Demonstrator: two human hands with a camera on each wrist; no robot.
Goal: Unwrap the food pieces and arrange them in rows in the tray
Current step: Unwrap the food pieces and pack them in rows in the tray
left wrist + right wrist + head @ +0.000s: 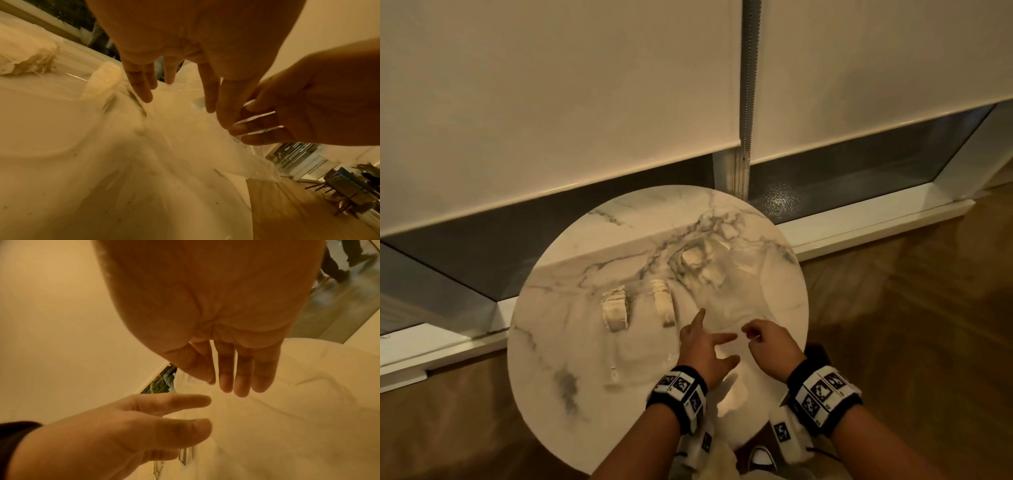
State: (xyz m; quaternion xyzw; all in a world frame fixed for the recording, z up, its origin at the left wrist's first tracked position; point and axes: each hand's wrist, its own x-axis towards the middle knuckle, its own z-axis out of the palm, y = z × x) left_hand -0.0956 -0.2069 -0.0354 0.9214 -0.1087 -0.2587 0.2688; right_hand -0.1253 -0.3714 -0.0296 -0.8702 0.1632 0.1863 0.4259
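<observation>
Fingers of the left hand (700,346) are spread wide and straight over the clear wrap (722,318), holding nothing; whether the tips press the film cannot be told. The wrap's near edge is pinched between thumb and fingertips of the right hand (767,337), as is shown plainly in the left wrist view, where the film (205,146) is seen gathered at those fingertips.

The unwrapping step is judged to be in hand. Two rows of pale food pieces (614,310) are already stood in the clear tray (671,358), which is set on the round marble table (585,394). More pieces (698,263) are seen under crumpled film farther back, well apart from the hands.

Next, the film is likely to be peeled open, with the sheet held flat by the left hand while the pinched edge is drawn away.

Room is limited: the right hand is near the table's right rim, and a corner of film is seen hanging past it. Open tabletop is left near the left rim.
</observation>
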